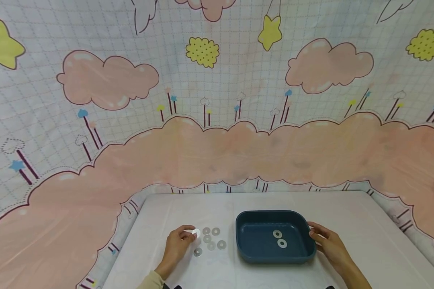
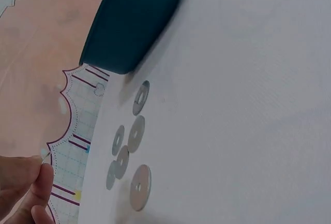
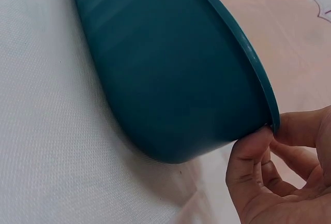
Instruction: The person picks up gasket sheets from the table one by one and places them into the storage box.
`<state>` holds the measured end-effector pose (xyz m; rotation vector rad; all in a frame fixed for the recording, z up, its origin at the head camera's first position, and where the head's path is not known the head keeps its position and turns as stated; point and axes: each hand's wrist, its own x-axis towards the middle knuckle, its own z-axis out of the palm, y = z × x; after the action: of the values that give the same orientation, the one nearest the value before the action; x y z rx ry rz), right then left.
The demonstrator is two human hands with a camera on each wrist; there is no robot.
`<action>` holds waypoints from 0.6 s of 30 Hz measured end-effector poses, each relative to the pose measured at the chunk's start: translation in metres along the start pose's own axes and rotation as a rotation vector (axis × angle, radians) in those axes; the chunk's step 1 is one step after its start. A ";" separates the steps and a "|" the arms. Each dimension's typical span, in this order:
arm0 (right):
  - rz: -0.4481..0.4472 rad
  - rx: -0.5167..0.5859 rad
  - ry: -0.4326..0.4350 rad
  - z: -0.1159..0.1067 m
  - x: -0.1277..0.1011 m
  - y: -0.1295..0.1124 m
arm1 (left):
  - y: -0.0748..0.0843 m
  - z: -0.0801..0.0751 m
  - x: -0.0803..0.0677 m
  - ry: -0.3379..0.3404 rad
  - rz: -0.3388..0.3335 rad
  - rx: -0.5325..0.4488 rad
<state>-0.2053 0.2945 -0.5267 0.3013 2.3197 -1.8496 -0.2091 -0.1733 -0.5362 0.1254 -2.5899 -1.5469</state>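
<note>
My left hand pinches a small metal washer between thumb and fingertips, just above the white table. In the left wrist view only the washer's edge shows at my fingertips. Several loose washers lie to the right of that hand, also in the left wrist view as a cluster of washers. A dark teal tray holds two washers. My right hand grips the tray's right rim; its thumb presses under the tray rim.
The white-covered table stands before a backdrop cloth printed with pink clouds and stars, which hangs close behind the table's far edge. The tray's outer wall lies just beyond the loose washers.
</note>
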 end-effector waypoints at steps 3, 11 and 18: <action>0.004 0.000 0.002 0.000 0.000 0.000 | 0.008 -0.001 -0.001 -0.006 0.005 -0.038; 0.009 0.009 0.001 0.000 0.003 0.004 | 0.039 0.001 -0.005 -0.029 0.072 -0.110; 0.005 0.000 0.005 -0.001 0.003 0.002 | 0.064 0.008 -0.008 -0.104 0.111 -0.183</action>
<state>-0.2080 0.2959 -0.5296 0.3114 2.3208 -1.8484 -0.2028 -0.1349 -0.4841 -0.1167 -2.4658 -1.7817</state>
